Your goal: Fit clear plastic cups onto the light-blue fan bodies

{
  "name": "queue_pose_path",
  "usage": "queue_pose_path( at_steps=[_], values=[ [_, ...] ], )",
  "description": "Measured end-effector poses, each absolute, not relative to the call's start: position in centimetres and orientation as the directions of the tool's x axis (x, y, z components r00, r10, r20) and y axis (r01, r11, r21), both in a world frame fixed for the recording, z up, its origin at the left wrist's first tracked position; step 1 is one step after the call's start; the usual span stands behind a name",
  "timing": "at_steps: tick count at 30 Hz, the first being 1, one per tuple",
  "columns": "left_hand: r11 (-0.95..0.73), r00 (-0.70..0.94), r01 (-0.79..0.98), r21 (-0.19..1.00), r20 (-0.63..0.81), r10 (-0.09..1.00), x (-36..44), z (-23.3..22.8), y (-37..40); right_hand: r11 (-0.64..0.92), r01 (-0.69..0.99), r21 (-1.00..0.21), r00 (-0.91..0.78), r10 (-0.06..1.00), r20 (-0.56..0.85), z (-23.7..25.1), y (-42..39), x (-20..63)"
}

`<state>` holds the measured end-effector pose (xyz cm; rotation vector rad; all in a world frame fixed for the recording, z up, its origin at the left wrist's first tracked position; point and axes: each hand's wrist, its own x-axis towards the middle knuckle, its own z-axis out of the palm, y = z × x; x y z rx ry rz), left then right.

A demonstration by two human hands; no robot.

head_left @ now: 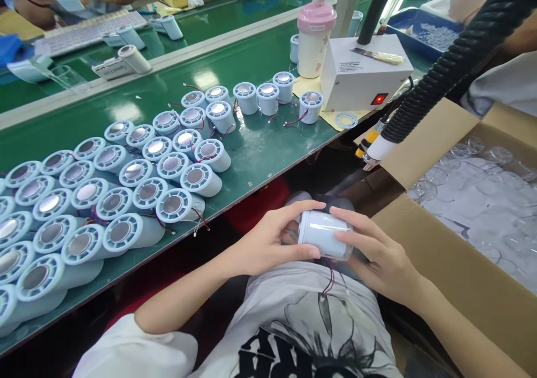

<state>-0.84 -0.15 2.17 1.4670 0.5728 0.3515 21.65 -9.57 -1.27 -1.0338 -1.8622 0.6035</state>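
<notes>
Head view: pale blue plastic cylinder housing (325, 234) held sideways over lap, below edge of green bench (260, 154). Left hand (268, 241) fingers curled round its left end, right hand (377, 252) fingers wrapped under and over right end, both pinching it. Thin red and black wires (329, 282) dangling beneath, loose. Risk: wires snagging on shirt or fingers, tearing off; smooth shell slipping, dropping to floor. Rows of matching grilled housings (104, 199) crowding bench edge, easily knocked by elbow.
</notes>
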Motion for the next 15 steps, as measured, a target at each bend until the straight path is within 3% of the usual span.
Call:
queue_pose_path(
  at_steps=[4, 7, 15],
  values=[
    [0.031, 0.855, 0.083, 0.996, -0.087, 0.511, -1.1, 2.3, 0.0, 0.117, 0.063, -0.991, -0.168, 0.980, 0.105, -1.0, -10.0, 21.5],
    [0.093, 0.878, 0.042, 0.995, -0.081, 0.473, -1.2, 2.2, -0.1, -0.094, -0.143, -0.985, -0.172, 0.983, -0.069, -1.0, -10.2, 21.6],
    [0.406, 0.868, 0.091, 0.910, -0.272, 0.415, -0.7, 1.1, -0.2, -0.236, -0.039, -0.971, -0.105, 0.967, -0.231, -0.3, -9.7, 20.6]
  ],
)
